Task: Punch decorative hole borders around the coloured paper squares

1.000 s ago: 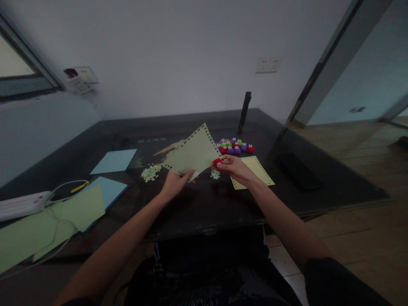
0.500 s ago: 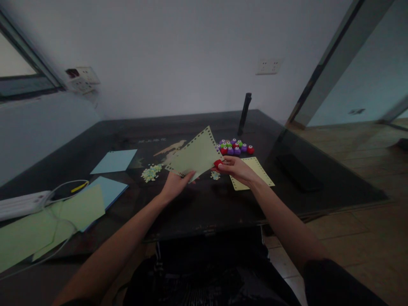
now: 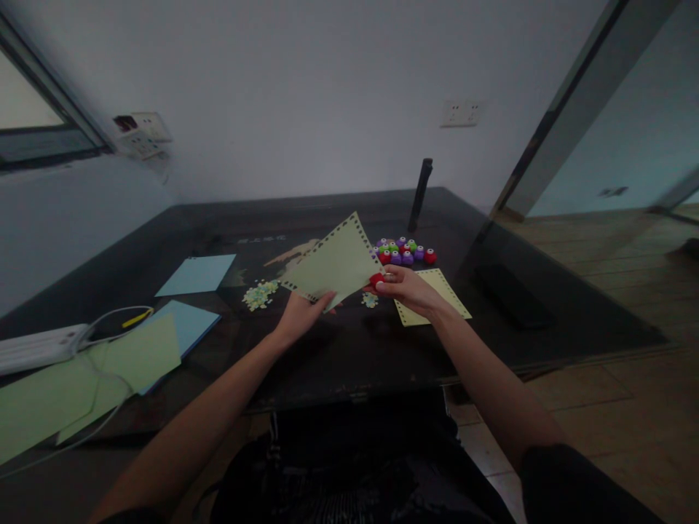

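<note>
My left hand (image 3: 301, 317) grips the lower corner of a pale green paper sheet (image 3: 337, 263), thumb on top. Small holes run along several of the sheet's edges. At the sheet's right corner my right hand (image 3: 407, 287) is closed on a small red punch (image 3: 376, 279), which sits at the paper's edge. Behind the right hand stands a cluster of red, purple and green punches (image 3: 407, 257). A yellow sheet with punched edges (image 3: 445, 295) lies partly under the right wrist. Small paper bits (image 3: 370, 299) lie below the red punch, and a larger heap of bits (image 3: 258, 295) is left of the sheet.
Blue sheets (image 3: 197, 275) and green sheets (image 3: 131, 356) lie on the left of the dark table (image 3: 338, 371), beside a white power strip (image 3: 41, 349) with a cable. A black upright object (image 3: 420, 195) stands at the back; a flat black item (image 3: 513, 297) lies right.
The held sheet has tilted very slightly, its top corner a little further left. The red punch and my right hand have shifted slightly right.
</note>
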`<state>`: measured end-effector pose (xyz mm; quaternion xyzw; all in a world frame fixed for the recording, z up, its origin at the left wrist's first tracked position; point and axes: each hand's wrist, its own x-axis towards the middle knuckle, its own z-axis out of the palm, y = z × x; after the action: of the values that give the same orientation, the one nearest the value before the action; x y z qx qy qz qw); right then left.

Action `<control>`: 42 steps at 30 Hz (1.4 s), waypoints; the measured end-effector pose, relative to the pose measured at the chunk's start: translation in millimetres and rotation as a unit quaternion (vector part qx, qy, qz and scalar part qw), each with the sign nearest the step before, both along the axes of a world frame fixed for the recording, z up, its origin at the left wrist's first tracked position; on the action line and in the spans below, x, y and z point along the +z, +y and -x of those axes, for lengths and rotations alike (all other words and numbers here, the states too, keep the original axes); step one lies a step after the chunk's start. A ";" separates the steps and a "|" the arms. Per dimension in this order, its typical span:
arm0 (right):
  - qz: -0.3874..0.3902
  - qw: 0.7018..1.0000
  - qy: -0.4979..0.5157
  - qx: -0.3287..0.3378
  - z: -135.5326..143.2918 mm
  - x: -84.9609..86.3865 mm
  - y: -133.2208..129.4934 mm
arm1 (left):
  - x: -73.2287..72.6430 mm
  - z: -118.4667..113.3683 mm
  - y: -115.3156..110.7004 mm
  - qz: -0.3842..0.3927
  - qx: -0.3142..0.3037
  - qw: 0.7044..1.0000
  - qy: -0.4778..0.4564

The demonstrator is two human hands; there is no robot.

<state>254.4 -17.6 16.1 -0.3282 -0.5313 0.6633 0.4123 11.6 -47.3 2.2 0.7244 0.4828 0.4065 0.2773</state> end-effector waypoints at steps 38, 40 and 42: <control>-0.048 0.995 -0.032 -0.077 0.2 -1.5 2.0 | -12.2 9.5 16.9 0.121 0.057 0.986 -0.100; -0.066 0.992 -0.004 -0.110 -2.6 1.8 3.9 | -11.3 9.2 16.8 0.121 0.057 0.986 -0.096; -0.091 0.985 0.004 -0.149 -9.0 6.3 9.8 | -8.8 7.9 15.3 0.116 0.055 0.987 -0.096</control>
<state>263.4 -7.8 22.5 -0.3617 -0.5329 0.5447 0.5371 3.7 -32.0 -6.6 0.6174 0.5371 0.4302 0.3812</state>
